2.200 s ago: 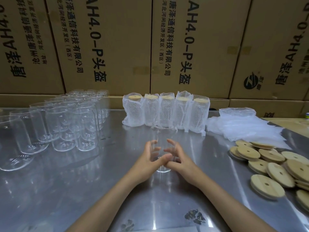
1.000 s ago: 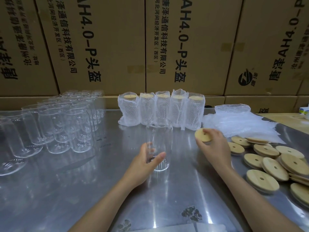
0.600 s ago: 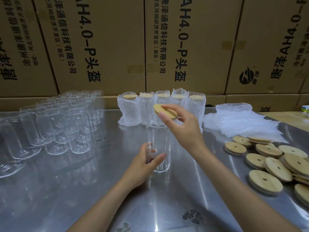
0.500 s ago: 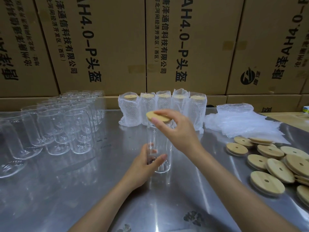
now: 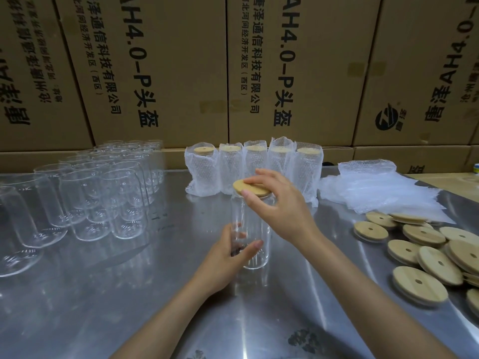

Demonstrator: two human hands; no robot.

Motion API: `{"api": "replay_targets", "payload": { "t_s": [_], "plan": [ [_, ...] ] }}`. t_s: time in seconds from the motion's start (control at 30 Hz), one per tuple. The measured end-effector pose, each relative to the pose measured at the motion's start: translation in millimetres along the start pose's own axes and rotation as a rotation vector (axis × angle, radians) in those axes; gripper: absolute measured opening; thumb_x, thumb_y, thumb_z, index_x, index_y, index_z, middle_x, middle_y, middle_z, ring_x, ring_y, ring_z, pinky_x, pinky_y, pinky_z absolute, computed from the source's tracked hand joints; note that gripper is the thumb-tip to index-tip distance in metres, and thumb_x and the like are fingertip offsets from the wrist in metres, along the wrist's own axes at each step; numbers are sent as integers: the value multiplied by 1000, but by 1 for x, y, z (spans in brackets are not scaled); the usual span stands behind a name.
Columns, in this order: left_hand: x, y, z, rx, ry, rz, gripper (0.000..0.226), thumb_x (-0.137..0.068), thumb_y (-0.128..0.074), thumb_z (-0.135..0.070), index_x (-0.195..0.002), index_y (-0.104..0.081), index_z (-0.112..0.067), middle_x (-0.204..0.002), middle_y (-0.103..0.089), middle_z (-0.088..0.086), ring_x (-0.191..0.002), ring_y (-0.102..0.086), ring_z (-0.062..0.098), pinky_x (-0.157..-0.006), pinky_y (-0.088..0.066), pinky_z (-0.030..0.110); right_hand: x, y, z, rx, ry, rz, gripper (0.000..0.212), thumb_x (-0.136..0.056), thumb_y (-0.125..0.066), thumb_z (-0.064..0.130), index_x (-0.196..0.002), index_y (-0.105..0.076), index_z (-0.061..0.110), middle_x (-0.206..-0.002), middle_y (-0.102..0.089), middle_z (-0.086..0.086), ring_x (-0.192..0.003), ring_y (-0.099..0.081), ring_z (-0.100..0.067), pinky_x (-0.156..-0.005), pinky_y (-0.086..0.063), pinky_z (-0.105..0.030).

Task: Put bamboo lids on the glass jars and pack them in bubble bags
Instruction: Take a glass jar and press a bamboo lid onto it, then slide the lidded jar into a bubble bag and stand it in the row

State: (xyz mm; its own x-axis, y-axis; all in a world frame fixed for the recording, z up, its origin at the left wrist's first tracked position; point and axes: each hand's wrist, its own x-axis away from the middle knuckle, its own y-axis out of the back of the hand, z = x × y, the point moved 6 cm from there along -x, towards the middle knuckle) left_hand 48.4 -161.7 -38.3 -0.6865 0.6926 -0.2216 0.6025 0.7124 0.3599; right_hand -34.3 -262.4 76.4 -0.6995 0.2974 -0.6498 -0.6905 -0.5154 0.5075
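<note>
Along the far edge of the worktop (image 5: 155, 294): a wall of brown cardboard cartons (image 5: 166, 68) printed in black characters. Steel surface, reflective, spanning the whole width. At the left edge and running toward the far left corner: a cluster of empty glass jars (image 5: 103, 193), upright, lidless, packed close. Near the far right corner: a heap of flat bubble bags (image 5: 383, 193), one lying on top toward the back. Against the far edge at the middle: a row of 5 bagged jars (image 5: 255, 165), upright, each with a bamboo top showing at the bag mouth. By the right edge: a loose spread of bamboo lids (image 5: 425, 257), overlapping, each with a small centre hole.

At the middle of the worktop, in front of the bagged row: 1 glass jar (image 5: 255, 237), upright on the steel. Left hand (image 5: 228, 263) curled round its lower part, thumb across the near face, fingers seen through the glass at the back. On the jar's mouth: a bamboo lid (image 5: 250, 188), tilted slightly. Right hand (image 5: 281, 208) over the top from the right side, fingers laid on the upper face, thumb pressed against the near rim, pinching the lid directly above the left hand's hold.
</note>
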Motion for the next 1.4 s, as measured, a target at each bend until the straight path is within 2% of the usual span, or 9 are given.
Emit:
{"api": "replay_targets", "payload": {
  "t_s": [0.07,0.17,0.4,0.6,0.67,0.73,0.9,1.2,1.4],
  "plan": [
    [0,0,-1,-5,-4,-1,71,-71,-60,-72,-127,-33,-38,-119,-54,-18,-98,-59,-13,-71,-43,2,2,2,8,60,56,-15,24,-90,-62,35,-112,-68,29,-136,-47,16,-123,-38,0,-93,-32,-13],
    [1,0,-3,-4,-8,7,73,-68,-59,-66,-129,-33,-35,-120,-55,-15,-96,-57,-18,-72,-42,1,6,1,18,163,155,-23,24,-92,-62,26,-115,-70,22,-133,-56,7,-129,-40,-12,-108,-31,-32],
    [3,-2,-6,3,-8,13,77,-67,-59,-64,-131,-33,-32,-125,-55,-9,-99,-55,-17,-73,-41,-1,5,4,16,221,150,-41,23,-89,-65,35,-109,-71,26,-131,-57,7,-138,-32,-12,-114,-22,-44],
    [4,-2,-8,9,-6,16,76,-65,-58,-66,-129,-33,-34,-123,-56,-13,-95,-55,-22,-71,-39,-3,5,1,-10,24,170,-61,42,-91,-40,53,-115,-66,30,-134,-51,14,-133,-31,0,-110,-18,-17],
    [5,-2,-8,3,2,16,78,-61,-57,-70,-128,-34,-35,-124,-56,-14,-98,-57,-17,-72,-40,-1,7,15,-43,-11,64,-198,44,-93,-35,51,-118,-63,29,-127,-53,16,-126,-40,-2,-102,-25,-13],
    [5,-2,-8,-11,8,18,81,-60,-55,-72,-129,-32,-36,-127,-55,-13,-102,-56,-13,-72,-40,-2,9,32,-90,65,-150,-298,36,-96,-38,43,-118,-61,26,-122,-58,10,-123,-46,-13,-96,-34,-23],
    [4,-5,-9,-16,-1,18,79,-60,-54,-73,-127,-32,-38,-129,-53,-13,-101,-55,-15,-72,-39,-3,24,48,-187,533,-549,-93,37,-97,-49,26,-127,-53,5,-131,-54,-15,-124,-42,-32,-97,-35,-39],
    [1,-8,-7,41,13,22,56,-64,-60,-59,-113,-41,-39,-120,-59,-11,-98,-55,-20,-73,-38,-3,-11,69,-220,872,-511,-79,44,-92,-48,16,-133,-46,-1,-140,-46,-17,-130,-38,-33,-106,-30,-42],
    [-4,-7,-5,65,26,20,61,-60,-63,-61,-113,-44,-39,-114,-61,-19,-98,-58,-16,-76,-41,1,-45,94,-259,829,-700,13,59,-99,-41,25,-152,-18,12,-162,-8,-5,-149,-3,-26,-117,-11,-49]
  ]
}}
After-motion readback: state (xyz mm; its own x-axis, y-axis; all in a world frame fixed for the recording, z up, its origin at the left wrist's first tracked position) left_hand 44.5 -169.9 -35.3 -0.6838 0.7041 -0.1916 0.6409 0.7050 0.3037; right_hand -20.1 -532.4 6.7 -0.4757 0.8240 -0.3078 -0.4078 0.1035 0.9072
